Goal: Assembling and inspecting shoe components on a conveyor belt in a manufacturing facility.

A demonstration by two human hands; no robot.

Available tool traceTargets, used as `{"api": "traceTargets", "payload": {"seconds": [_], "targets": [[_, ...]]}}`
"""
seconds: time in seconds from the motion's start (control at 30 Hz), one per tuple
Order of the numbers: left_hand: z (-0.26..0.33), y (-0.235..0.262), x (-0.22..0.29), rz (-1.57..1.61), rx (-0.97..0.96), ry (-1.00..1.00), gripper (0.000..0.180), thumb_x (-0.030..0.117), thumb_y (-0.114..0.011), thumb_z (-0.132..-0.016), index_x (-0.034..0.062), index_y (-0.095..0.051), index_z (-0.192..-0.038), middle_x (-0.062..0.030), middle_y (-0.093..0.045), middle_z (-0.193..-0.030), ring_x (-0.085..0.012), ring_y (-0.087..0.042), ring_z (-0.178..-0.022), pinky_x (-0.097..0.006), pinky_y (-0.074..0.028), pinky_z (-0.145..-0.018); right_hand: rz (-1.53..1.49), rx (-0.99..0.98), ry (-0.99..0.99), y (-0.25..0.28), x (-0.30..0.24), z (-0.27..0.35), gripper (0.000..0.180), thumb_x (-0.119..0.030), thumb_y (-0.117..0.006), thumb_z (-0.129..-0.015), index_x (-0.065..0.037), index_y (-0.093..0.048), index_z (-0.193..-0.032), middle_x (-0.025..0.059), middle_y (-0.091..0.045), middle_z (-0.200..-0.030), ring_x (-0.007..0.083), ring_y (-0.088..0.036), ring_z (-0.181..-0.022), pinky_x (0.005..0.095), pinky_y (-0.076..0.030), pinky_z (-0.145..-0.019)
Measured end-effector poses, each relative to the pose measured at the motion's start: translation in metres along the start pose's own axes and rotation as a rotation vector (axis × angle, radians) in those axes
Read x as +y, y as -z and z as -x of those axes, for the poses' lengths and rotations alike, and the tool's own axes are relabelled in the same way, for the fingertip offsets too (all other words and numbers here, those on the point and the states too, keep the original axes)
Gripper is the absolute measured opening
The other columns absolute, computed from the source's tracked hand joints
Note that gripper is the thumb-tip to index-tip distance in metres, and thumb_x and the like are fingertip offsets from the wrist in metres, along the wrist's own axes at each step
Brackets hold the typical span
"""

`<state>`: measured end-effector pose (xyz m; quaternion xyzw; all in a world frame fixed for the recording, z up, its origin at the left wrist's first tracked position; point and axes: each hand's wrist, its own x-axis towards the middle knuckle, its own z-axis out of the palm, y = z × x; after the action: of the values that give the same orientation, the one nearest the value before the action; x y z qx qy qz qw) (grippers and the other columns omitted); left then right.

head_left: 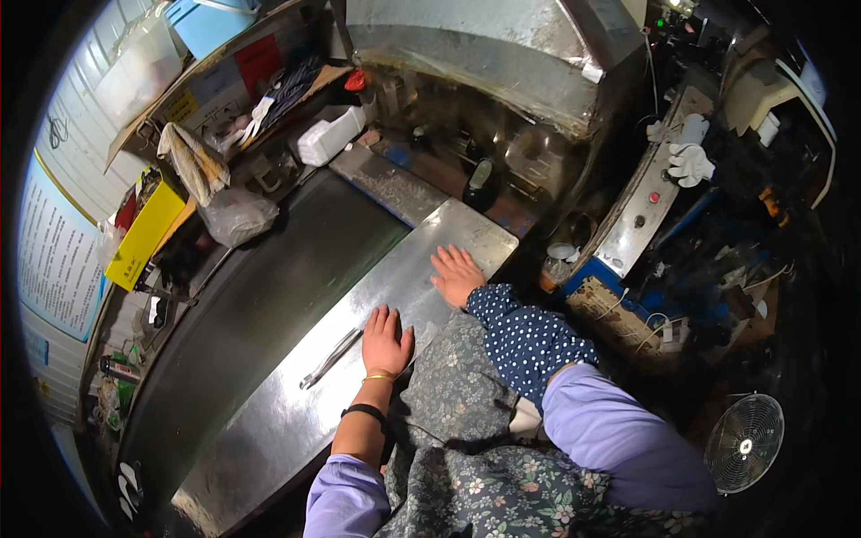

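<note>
Along a cluttered workshop wall ran a dark conveyor belt (260,260), with a soot-stained metal hood (466,45) over the machinery at its far end and a round fan (746,446) low on the right. Beside the belt's near edge lay a long, shiny metal desk (269,430), and both of the person's hands rested palm down on it.

The slim metal tool (330,359) lay on this desk, just beside the outer, little-finger side of the left hand (383,345). Its long axis slanted from lower left to upper right, roughly along the desk's own length, with the upper end nearest the fingers. Glare blurred its outline; it was perhaps a pair of tongs, and whether it touched the hand could not be told. The right hand (457,276) was farther off, toward the desk's rounded far corner.

The left fingers lay flat and close together, thumb apart; the right ones were slightly spread. Neither hand held anything.

Bare metal stretched from the tool's lower end toward the lower left. On one side the desk's edge met the belt; on the other, the person's floral apron (462,381) crowded the near edge.
</note>
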<state>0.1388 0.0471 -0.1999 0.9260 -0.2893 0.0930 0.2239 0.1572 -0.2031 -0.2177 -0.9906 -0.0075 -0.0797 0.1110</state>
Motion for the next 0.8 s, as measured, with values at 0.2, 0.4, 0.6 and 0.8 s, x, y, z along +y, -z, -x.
{"api": "traceTargets", "payload": {"seconds": [0.2,0.4,0.6,0.8], "targets": [[0.002,0.002,-0.005,-0.011,-0.018,0.016,0.052,0.037,-0.06,-0.086,0.0031,-0.058,-0.126,-0.0199,-0.05,-0.14,-0.0381,-0.04,-0.133,-0.046,-0.032,-0.111,-0.08,-0.087,0.055,0.008,0.011,0.024,0.062,-0.041,-0.05,-0.096,-0.008,-0.037,-0.146,0.0137,-0.028,-0.156,0.0311,-0.023,-0.145,0.0418,-0.017,-0.119],[0.005,0.003,-0.006,-0.006,-0.031,0.028,0.053,0.036,-0.059,-0.087,0.0018,-0.057,-0.127,-0.0206,-0.048,-0.142,-0.0382,-0.039,-0.134,-0.046,-0.03,-0.112,-0.302,0.301,-0.088,0.112,0.104,0.031,0.044,-0.026,-0.059,-0.089,-0.004,-0.055,-0.127,0.0211,-0.057,-0.127,0.0375,-0.056,-0.114,0.0426,-0.046,-0.096],[0.003,0.003,-0.003,-0.007,-0.048,0.014,0.054,0.037,-0.059,-0.087,0.0023,-0.056,-0.128,-0.0199,-0.047,-0.142,-0.0376,-0.037,-0.136,-0.046,-0.029,-0.113,-0.394,0.597,-0.721,0.128,0.225,0.013,0.04,-0.033,-0.064,-0.087,-0.001,-0.064,-0.11,0.0204,-0.068,-0.103,0.038,-0.063,-0.101,0.0413,-0.05,-0.089],[0.003,0.005,-0.006,-0.012,-0.045,0.031,0.054,0.037,-0.059,-0.087,0.0031,-0.056,-0.129,-0.0191,-0.047,-0.142,-0.0373,-0.037,-0.136,-0.046,-0.029,-0.113,-0.454,0.522,-0.943,0.137,0.215,-0.014,0.079,-0.043,-0.076,-0.076,0.002,-0.044,-0.132,0.0293,-0.051,-0.131,0.0414,-0.05,-0.122,0.0436,-0.041,-0.102]]}}
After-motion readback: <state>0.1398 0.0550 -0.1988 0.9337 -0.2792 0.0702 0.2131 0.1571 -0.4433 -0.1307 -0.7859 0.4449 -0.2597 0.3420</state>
